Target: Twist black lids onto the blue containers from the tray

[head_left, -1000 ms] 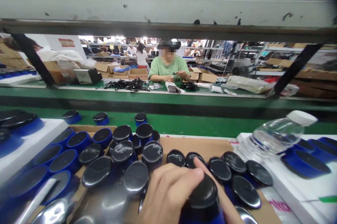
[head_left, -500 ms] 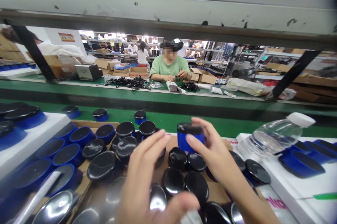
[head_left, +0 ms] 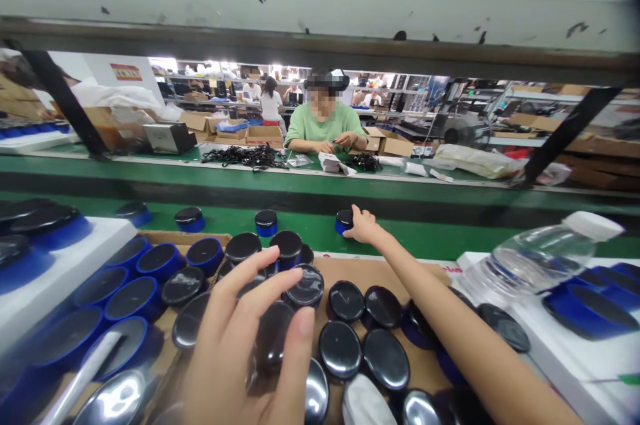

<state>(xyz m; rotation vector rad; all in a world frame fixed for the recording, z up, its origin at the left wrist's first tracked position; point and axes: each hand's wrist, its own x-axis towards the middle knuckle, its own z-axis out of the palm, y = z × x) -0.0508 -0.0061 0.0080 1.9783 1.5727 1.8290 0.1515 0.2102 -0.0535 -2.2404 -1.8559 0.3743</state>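
My right hand (head_left: 364, 225) is stretched far forward, its fingers closed around a round blue container with a glossy black top (head_left: 344, 220) on the green belt (head_left: 310, 233). My left hand (head_left: 245, 338) hovers in the foreground with fingers spread and nothing in them. Below it, several black-topped round containers (head_left: 340, 348) stand in a cardboard box (head_left: 350, 272); the hand hides some of them. Further along the belt are a similar container (head_left: 266, 223) and another one (head_left: 189, 219) to its left.
White foam trays with blue containers flank the box, left (head_left: 107, 245) and right (head_left: 570, 352). A clear plastic bottle (head_left: 540, 255) lies tilted at the right. A white stick-like object (head_left: 83, 375) is at lower left. Overhead runs a shelf (head_left: 320, 8); a co-worker (head_left: 325, 122) sits opposite.
My right hand has carried the blue container away from above the box, forward and down onto the belt. My left hand has shifted left and its fingers have spread.
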